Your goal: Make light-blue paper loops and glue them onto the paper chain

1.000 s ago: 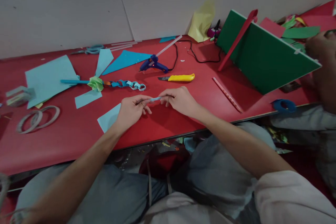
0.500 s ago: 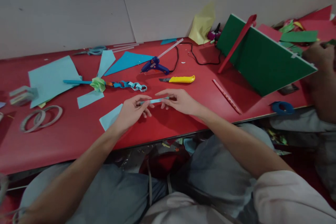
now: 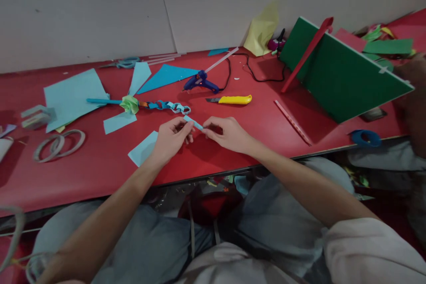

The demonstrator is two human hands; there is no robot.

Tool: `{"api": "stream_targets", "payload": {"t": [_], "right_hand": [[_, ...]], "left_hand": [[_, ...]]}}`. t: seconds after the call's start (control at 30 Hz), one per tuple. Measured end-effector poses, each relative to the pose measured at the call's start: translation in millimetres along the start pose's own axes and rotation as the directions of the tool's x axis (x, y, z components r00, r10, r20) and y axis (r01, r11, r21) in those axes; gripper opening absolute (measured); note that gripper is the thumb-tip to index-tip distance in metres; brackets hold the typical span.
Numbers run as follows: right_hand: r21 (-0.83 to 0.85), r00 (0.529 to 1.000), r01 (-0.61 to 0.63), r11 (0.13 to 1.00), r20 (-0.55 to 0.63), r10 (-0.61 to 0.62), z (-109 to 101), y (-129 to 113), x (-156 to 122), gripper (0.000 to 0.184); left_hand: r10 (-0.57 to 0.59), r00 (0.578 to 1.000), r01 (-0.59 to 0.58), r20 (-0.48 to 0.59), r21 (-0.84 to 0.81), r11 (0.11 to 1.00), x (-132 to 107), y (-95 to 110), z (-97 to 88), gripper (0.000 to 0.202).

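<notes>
A light blue paper strip (image 3: 193, 122) is stretched between my two hands, just above the table's front part. My left hand (image 3: 173, 136) pinches its left part between thumb and fingers. The right end sits in the fingertips of my right hand (image 3: 226, 133). Beyond the hands lies a paper chain (image 3: 166, 105) of blue links, joined to a green paper flower (image 3: 129, 104) on a blue stick (image 3: 104, 101). A light blue paper piece (image 3: 143, 148) lies partly behind my left wrist. The yellow box cutter (image 3: 233, 100) rests behind my right hand, blade to the left.
A blue glue gun (image 3: 201, 81) with a cord lies at the back. A green board (image 3: 339, 71) with a red strip leans at right, near another person's arm (image 3: 414, 97). Tape rings (image 3: 71, 143), scissors (image 3: 128, 63), a pink pencil-like stick (image 3: 293, 123) and a blue tape roll (image 3: 366, 138) lie around.
The strip has turned from nearly level to slanting, its left end now higher and farther away. Both hands keep hold of it. The view has shifted slightly left.
</notes>
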State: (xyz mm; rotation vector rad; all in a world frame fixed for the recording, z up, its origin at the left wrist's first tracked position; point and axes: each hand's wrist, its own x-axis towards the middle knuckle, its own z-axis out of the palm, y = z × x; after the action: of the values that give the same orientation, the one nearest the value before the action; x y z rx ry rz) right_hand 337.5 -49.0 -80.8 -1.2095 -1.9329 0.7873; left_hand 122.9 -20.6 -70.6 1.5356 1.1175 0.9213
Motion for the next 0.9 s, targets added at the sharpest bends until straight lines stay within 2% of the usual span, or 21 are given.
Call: {"api": "stream_targets", "payload": {"t": [0.13,0.23,0.4,0.57,0.67,0.8,0.9], "right_hand": [[0.095,0.999,0.032,0.995,0.014,-0.034,3.4,-7.0,-1.0,0.024],[0.2,1.0,-0.004,0.98,0.027,-0.001,4.7,-9.3,-0.2,0.025],[0.258,0.999,-0.032,0.966,0.012,0.03,5.6,-11.1,1.9,0.028],[0.273,0.996,-0.084,0.958,0.033,0.078,7.3,-9.4,2.1,0.026],[0.265,0.995,-0.099,0.959,0.049,0.089,9.8,-8.5,1.1,0.028],[0.265,0.997,-0.073,0.961,0.004,0.075,13.6,-10.2,-0.3,0.032],[0.232,0.998,-0.059,0.971,0.034,0.052,13.5,-11.1,-0.4,0.032]], "left_hand": [[0.011,1.0,-0.012,-0.008,-0.037,0.999,-4.1,3.3,5.4,0.031],[0.02,0.999,-0.023,-0.044,-0.067,0.998,-6.8,4.3,7.4,0.038],[-0.053,0.997,0.043,-0.05,-0.193,0.98,-6.6,6.4,9.4,0.039],[-0.063,0.982,0.019,-0.178,-0.237,0.971,-2.3,3.3,9.2,0.021],[-0.098,0.965,0.021,-0.243,-0.301,0.953,-1.6,2.8,10.5,0.02],[-0.147,0.981,0.112,-0.13,-0.245,0.963,-6.1,5.7,14.1,0.028],[-0.151,0.984,0.128,-0.094,-0.209,0.969,-8.5,8.5,14.4,0.032]]}}
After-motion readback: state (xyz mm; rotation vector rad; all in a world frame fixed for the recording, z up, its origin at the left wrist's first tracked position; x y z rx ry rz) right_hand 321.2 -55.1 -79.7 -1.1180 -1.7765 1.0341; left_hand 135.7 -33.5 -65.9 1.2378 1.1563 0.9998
